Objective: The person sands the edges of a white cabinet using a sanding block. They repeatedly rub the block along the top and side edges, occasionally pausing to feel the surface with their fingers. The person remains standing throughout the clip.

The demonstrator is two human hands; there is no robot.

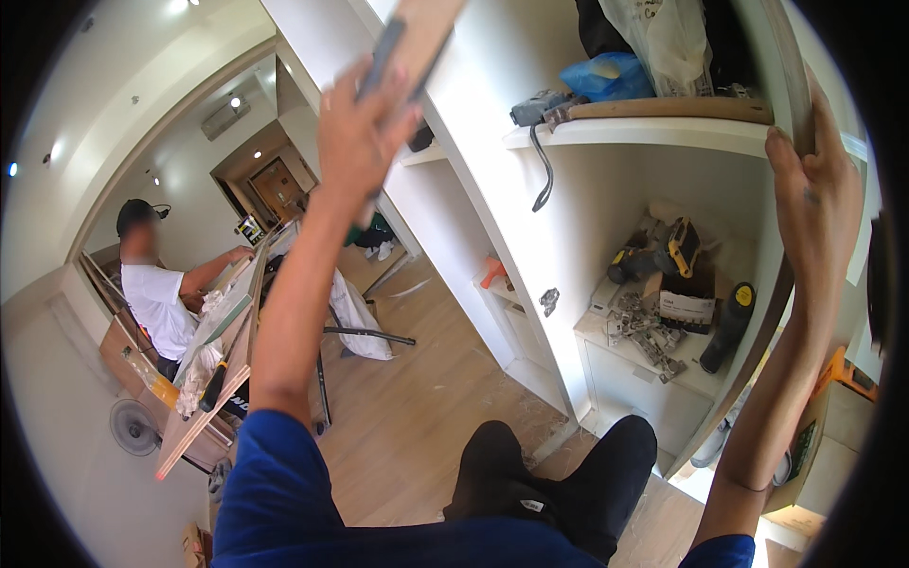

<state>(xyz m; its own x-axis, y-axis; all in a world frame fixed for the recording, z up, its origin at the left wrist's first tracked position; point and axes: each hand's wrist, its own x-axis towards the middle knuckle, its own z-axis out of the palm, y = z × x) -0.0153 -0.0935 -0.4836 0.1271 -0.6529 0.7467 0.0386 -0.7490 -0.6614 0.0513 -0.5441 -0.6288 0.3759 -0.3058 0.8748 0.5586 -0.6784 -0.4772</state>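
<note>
Head view: left hand point(365, 142) raised, upper middle, fingers closed round a tan board point(423, 43) with dark edges; board tilted, top end cut off by the frame, a bit blurred. Right hand point(814, 194) up at far right, fingers and thumb gripping the edge of an upright panel point(797, 85) at the cabinet's right side. Cabinet point(473, 161) white, open in front of the person. Its upper shelf point(653, 135): blue bag point(608, 78), pale bag point(668, 43), grey tool point(540, 108) at the left end, dark strap point(544, 175) hanging below. Compartment under it: yellow-black drill point(632, 263), small box point(686, 308), loose metal hinges point(646, 331) beside the box, dark cylinder point(729, 331) leaning near the panel. Far right, low: orange tool point(849, 374) on a carton point(833, 440). Left background: co-worker point(159, 303) in white shirt, at a cluttered bench point(201, 431); fan point(135, 426) near it.
</note>
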